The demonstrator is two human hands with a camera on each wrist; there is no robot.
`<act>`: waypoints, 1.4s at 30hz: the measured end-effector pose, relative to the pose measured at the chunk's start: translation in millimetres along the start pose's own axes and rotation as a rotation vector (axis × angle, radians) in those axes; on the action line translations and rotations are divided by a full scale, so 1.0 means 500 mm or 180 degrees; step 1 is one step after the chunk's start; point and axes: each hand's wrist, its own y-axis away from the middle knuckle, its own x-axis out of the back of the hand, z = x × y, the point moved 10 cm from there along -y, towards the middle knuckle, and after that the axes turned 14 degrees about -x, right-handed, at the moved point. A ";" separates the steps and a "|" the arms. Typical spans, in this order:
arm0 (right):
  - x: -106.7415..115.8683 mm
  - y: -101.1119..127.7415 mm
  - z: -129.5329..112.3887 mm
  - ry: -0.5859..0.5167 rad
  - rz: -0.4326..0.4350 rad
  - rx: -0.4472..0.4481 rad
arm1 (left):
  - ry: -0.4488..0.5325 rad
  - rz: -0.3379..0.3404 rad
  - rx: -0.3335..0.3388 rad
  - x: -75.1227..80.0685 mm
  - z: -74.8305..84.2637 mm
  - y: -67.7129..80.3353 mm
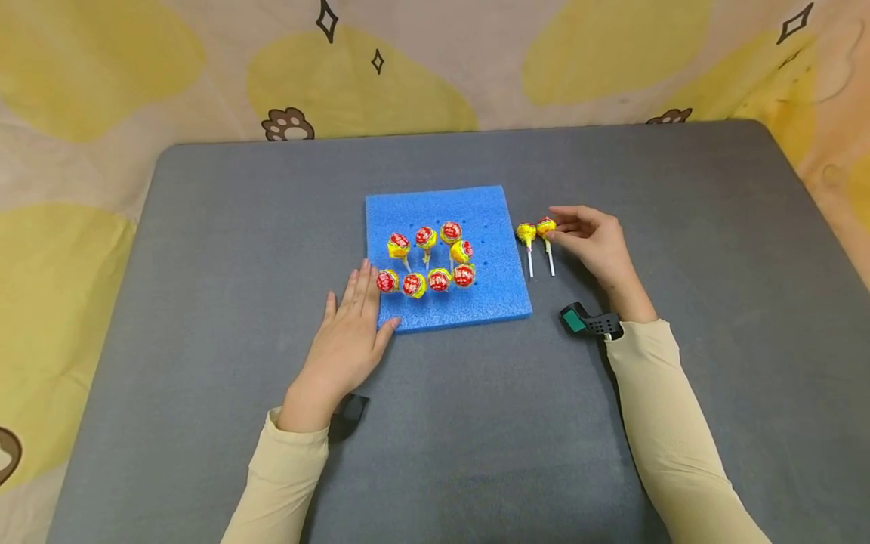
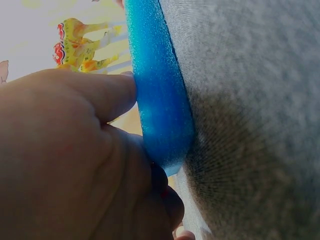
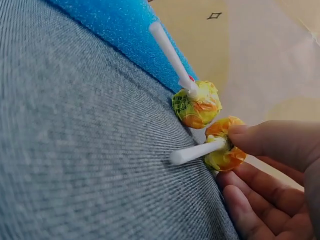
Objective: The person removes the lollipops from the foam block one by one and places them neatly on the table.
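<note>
My right hand (image 1: pixel 590 240) has thumb and fingertips pinched on the yellow-wrapped head of the outer lollipop (image 1: pixel 546 227), white stick pointing toward the near side; I can't tell whether it touches the grey tabletop (image 1: pixel 720 242). The inner lollipop (image 1: pixel 526 233) is right beside it, filling most of the narrow gap to the right edge of the blue foam block (image 1: pixel 508 293), so I have little room that way. Outward, a broad stretch of tabletop runs to its right edge.

My left hand (image 1: pixel 345 344) lies with fingers straight and a little apart along the block's left edge, thumb against the near edge by the corner. Eight standing lollipops (image 1: pixel 439 280) crowd the block's left and middle; its right strip shows small holes. Past the block's far edge, I see more tabletop up to the patterned cloth (image 1: pixel 584 60).
</note>
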 end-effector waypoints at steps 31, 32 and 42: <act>0.007 -0.010 0.021 -0.0310 -0.0059 -0.0243 | 0.0015 0.0047 -0.0044 0.004 0.001 -0.003; 0.009 -0.009 0.020 -0.0244 -0.0041 -0.0230 | 0.0019 0.0056 -0.0049 0.005 0.001 -0.003; 0.008 -0.009 0.032 -0.0454 -0.0119 -0.0349 | 0.0033 0.0058 -0.0046 0.002 0.002 -0.003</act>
